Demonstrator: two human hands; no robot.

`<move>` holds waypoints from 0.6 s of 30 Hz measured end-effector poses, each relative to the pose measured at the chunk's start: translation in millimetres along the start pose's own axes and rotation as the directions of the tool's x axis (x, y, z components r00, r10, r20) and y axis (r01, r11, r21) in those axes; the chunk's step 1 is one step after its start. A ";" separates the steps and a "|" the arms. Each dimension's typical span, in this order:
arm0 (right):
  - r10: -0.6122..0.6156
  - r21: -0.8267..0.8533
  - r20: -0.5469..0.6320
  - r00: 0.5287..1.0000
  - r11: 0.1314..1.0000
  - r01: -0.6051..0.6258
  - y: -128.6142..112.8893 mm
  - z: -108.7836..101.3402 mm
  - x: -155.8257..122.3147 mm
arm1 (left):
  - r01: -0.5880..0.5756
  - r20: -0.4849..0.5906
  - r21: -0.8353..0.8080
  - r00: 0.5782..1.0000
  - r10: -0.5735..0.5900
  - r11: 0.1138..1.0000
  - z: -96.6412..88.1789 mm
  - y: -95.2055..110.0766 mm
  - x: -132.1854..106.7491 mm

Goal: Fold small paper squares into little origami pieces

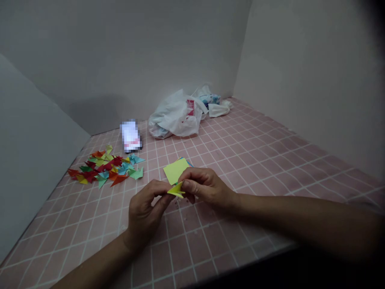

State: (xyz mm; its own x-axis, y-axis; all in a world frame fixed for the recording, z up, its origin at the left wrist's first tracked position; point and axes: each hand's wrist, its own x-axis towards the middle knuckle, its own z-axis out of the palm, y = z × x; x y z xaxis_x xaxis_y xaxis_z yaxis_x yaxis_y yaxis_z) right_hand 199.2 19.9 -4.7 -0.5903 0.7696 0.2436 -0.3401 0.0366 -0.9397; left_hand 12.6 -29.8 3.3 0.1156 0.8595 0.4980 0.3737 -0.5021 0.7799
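Between my two hands is a small piece of folded yellow paper (176, 190), pointed at its left end and split into layers toward the right. My left hand (148, 207) pinches its left tip between thumb and forefinger. On the other side, my right hand (207, 187) grips the right end, thumb on top. Just beyond the fingers lies a stack of square paper sheets (175, 171), yellow uppermost, with a blue edge showing at its right corner. Part of the stack is hidden behind my right hand.
A pile of folded paper cranes (105, 165) in several colours sits at the left. Behind it a lit phone (131, 135) leans upright, its screen blurred. White plastic bags (177, 114) lie against the back wall. Pink checked cloth (249, 160) covers the surface, with walls on three sides.
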 end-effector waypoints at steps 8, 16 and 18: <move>0.046 0.062 0.077 0.996 0.997 -0.051 -0.2 2.7 -0.6 | -0.148 0.026 0.102 0.989 0.146 0.984 -6.4 5.1 -1.1; 0.115 0.042 0.153 0.982 0.992 -0.122 -6.4 5.1 -3.3 | -0.376 0.136 0.119 0.923 0.360 0.919 -14.2 1.6 -4.8; 0.115 0.017 0.185 0.976 0.993 -0.120 -7.1 5.1 -3.2 | -0.453 0.178 0.114 0.885 0.431 0.884 -16.8 -0.9 -6.4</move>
State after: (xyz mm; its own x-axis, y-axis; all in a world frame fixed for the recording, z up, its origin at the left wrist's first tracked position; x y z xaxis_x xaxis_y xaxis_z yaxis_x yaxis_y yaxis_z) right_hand 199.7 14.0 2.4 -0.7506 0.6374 0.1741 -0.2794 -0.0674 -0.9578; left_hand -3.9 -36.4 5.7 0.4267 0.5613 0.7091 0.3829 -0.8225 0.4205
